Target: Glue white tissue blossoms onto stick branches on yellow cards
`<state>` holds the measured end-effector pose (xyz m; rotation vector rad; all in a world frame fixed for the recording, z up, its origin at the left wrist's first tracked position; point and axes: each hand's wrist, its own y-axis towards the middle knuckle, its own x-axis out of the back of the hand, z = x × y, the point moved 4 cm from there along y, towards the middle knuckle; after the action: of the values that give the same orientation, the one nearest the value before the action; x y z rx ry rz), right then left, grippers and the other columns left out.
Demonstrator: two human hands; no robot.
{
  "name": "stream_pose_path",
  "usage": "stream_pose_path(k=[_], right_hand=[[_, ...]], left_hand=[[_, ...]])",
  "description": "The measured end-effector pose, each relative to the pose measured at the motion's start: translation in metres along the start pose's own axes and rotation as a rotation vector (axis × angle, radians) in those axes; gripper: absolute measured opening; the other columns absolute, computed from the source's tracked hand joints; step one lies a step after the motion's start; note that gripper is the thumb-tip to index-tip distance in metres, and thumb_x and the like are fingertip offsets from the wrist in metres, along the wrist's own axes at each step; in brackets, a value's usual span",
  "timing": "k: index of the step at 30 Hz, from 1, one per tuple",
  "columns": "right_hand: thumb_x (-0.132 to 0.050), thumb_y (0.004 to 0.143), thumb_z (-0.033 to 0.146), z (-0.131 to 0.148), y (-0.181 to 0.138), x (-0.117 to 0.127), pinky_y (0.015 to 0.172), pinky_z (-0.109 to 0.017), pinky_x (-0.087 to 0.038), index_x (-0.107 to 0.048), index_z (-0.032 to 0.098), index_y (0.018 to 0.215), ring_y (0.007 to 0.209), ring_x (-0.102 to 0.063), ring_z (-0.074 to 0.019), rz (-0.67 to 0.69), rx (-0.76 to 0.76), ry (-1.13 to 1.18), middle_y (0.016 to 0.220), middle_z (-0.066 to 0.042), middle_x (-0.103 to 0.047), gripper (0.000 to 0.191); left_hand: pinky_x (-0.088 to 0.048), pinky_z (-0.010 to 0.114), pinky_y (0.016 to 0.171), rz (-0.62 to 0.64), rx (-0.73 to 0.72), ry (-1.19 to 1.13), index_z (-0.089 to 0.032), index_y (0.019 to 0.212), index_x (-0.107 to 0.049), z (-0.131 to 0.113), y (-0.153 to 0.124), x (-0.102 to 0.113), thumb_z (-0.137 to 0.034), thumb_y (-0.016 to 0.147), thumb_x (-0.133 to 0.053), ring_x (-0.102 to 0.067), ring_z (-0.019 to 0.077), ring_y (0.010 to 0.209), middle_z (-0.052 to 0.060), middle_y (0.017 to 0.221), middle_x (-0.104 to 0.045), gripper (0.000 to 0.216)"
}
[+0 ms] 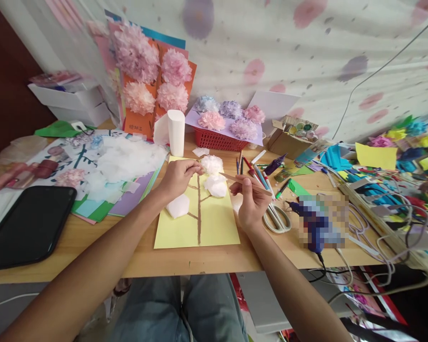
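A yellow sheet [207,223] lies on the wooden table [171,261], with a brown branch drawn on it and three white tissue puffs [216,185] stuck along it. My left hand [178,178] rests over the sheet's upper left, fingers pinched on something small I cannot make out next to the top puff [211,164]. My right hand [249,199] is closed on a thin brown pencil-like stick [251,184] that points toward the puffs.
A dark tablet [24,225] lies at left beside loose white tissue [124,161] and coloured papers. Behind stand a white roll [176,132], pink paper flowers [153,80] and a red basket [219,140]. Pens, scissors [278,219], a blue glue gun [316,228] and cables crowd the right.
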<state>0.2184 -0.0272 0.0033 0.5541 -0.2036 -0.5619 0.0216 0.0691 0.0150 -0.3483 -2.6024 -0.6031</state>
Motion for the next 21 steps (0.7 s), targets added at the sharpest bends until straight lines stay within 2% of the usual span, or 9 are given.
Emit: stream_pose_path(k=[5,8,11,13,17,21], right_hand=[[-0.052,0.098,0.05,0.001,0.002,0.009,0.065,-0.034,-0.053,-0.072,0.019,0.085,0.06,-0.063,-0.0159,-0.061,-0.014,0.024,0.065,-0.001,-0.065,0.038],[-0.052,0.097,0.053,0.0,0.005,0.009,0.064,-0.033,-0.053,-0.072,0.018,0.089,0.06,-0.063,-0.0161,-0.045,-0.014,0.022,0.066,-0.002,-0.067,0.041],[-0.055,0.096,0.053,0.0,0.007,0.007,0.063,-0.033,-0.053,-0.073,0.018,0.088,0.06,-0.064,-0.0162,-0.037,-0.021,0.06,0.066,-0.003,-0.068,0.04],[-0.057,0.095,0.052,0.002,0.007,0.008,0.063,-0.034,-0.053,-0.073,0.019,0.088,0.059,-0.063,-0.0161,-0.05,-0.017,0.09,0.066,-0.002,-0.068,0.038],[-0.058,0.095,0.049,0.013,0.009,0.014,0.065,-0.035,-0.054,-0.074,0.02,0.086,0.06,-0.064,-0.0164,-0.092,0.026,0.104,0.064,-0.001,-0.067,0.034],[-0.06,0.094,0.043,0.035,0.009,0.023,0.062,-0.034,-0.053,-0.074,0.021,0.089,0.057,-0.064,-0.0153,-0.127,0.071,0.154,0.062,0.001,-0.066,0.027]], left_hand=[[-0.051,0.028,0.078,-0.017,0.019,-0.085,-0.017,0.081,-0.076,-0.006,-0.001,0.004,-0.031,0.091,-0.057,-0.071,0.0197,0.086,0.005,0.091,-0.08,0.026],[-0.048,0.026,0.068,-0.063,0.019,-0.061,-0.016,0.076,-0.074,-0.008,-0.002,0.006,-0.033,0.091,-0.058,-0.066,0.0169,0.071,0.004,0.08,-0.077,0.027],[-0.039,0.025,0.057,-0.091,0.008,-0.029,-0.017,0.067,-0.068,-0.007,-0.002,0.007,-0.033,0.091,-0.055,-0.052,0.0129,0.055,0.0,0.064,-0.068,0.032],[-0.036,0.025,0.056,-0.103,-0.006,-0.034,-0.017,0.062,-0.061,-0.005,-0.001,0.007,-0.031,0.091,-0.053,-0.047,0.0123,0.054,-0.001,0.058,-0.059,0.033],[-0.031,0.025,0.055,-0.143,-0.017,-0.071,-0.02,0.062,-0.046,-0.006,-0.002,0.007,-0.028,0.092,-0.048,-0.042,0.0124,0.056,-0.003,0.057,-0.044,0.031],[-0.026,0.027,0.054,-0.171,-0.038,-0.05,-0.022,0.062,-0.035,-0.01,-0.003,0.007,-0.027,0.093,-0.043,-0.037,0.0122,0.055,-0.004,0.056,-0.036,0.033]])
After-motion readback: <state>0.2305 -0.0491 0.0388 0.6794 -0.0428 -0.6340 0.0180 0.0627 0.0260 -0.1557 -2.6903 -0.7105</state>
